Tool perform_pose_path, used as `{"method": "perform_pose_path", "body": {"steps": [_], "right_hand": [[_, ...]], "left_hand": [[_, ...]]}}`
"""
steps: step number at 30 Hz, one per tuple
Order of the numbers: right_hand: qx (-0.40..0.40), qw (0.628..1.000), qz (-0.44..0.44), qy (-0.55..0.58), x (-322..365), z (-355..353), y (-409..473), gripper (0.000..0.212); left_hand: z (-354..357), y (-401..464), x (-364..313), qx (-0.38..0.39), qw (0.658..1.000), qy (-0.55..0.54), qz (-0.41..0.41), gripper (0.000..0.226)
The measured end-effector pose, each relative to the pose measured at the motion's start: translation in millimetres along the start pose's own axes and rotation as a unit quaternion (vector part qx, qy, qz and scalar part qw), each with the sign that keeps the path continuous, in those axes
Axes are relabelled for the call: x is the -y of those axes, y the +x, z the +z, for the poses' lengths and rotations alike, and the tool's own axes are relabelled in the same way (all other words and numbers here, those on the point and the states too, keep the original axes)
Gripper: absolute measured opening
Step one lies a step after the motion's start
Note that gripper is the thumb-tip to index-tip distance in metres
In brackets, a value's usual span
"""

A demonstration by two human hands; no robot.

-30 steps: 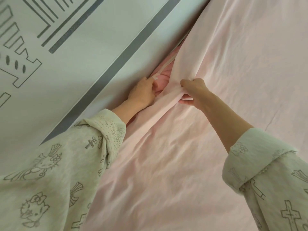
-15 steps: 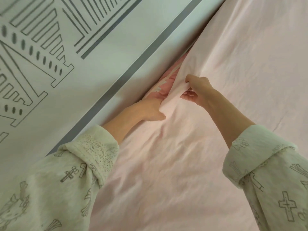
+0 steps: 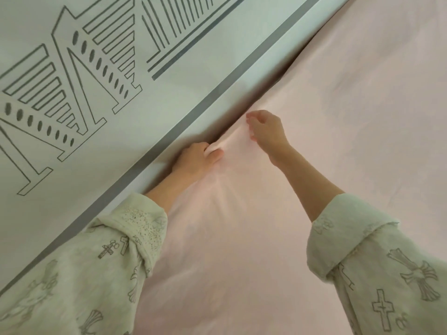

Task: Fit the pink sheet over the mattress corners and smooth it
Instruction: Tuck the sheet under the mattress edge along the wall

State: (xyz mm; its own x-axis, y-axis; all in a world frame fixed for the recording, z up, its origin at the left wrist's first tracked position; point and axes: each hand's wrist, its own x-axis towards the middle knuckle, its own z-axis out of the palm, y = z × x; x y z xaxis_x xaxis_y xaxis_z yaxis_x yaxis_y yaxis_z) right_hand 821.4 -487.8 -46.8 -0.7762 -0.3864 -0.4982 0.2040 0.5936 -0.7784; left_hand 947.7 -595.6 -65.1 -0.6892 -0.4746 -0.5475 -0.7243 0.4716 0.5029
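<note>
Your left hand (image 3: 197,159) is at the bed's wall-side edge, its fingers curled round a bunched fold of the pink sheet (image 3: 338,131), with the thumb lying on top and the knuckles against the wall (image 3: 72,165). Creases fan out from that fist across the sheet toward your body, which suggests the cloth is under pull there. Your right hand (image 3: 267,130) hovers just beside the same edge, a little farther along it, fingers loosely bent; it seems to hold nothing, though its fingertips may touch the fabric, and I cannot tell for sure.

The sheet covers the whole visible top of the mattress, and its border runs down into the dark gap between mattress and wall. No mattress corner shows here, so the step in hand looks like tucking the side edge down.

To do it well, push the gathered fold straight down into the gap rather than along it, so you do not drag slack back across the top. Feed the fold in a little at a time, flattening it against the mattress side as it goes. Lay your right palm flat on the sheet near the edge to pin it while the left works. Then sweep outward from the wall side to clear the fan of creases.
</note>
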Motion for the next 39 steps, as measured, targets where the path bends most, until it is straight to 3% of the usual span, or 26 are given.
{"method": "perform_pose_path", "body": {"steps": [2,5,10,18,25,34,39], "right_hand": [[0.006,0.991,-0.048,-0.128,-11,7,-7,0.035],[0.083,0.962,-0.091,-0.244,-28,20,-15,0.05],[0.151,0.877,-0.101,-0.444,-50,54,-41,0.07],[0.163,0.863,-0.096,-0.469,-73,74,-101,0.069],[0.166,0.862,-0.085,-0.471,-98,123,-182,0.078],[0.173,0.857,-0.114,-0.472,-112,183,-252,0.077],[0.173,0.838,-0.133,-0.501,-122,217,-283,0.077]], "left_hand": [[1,-5,5,0.003,1.0,0.002,-0.006,0.033],[-2,-21,22,0.039,0.999,0.019,-0.024,0.039],[1,-53,72,0.017,0.996,0.049,-0.067,0.045],[4,-82,90,-0.008,0.992,0.124,-0.035,0.051],[-1,-154,166,-0.028,0.987,0.154,-0.022,0.051],[-13,-199,239,0.0,0.994,0.078,-0.073,0.042],[-8,-226,291,0.038,0.993,-0.042,-0.108,0.044]]}}
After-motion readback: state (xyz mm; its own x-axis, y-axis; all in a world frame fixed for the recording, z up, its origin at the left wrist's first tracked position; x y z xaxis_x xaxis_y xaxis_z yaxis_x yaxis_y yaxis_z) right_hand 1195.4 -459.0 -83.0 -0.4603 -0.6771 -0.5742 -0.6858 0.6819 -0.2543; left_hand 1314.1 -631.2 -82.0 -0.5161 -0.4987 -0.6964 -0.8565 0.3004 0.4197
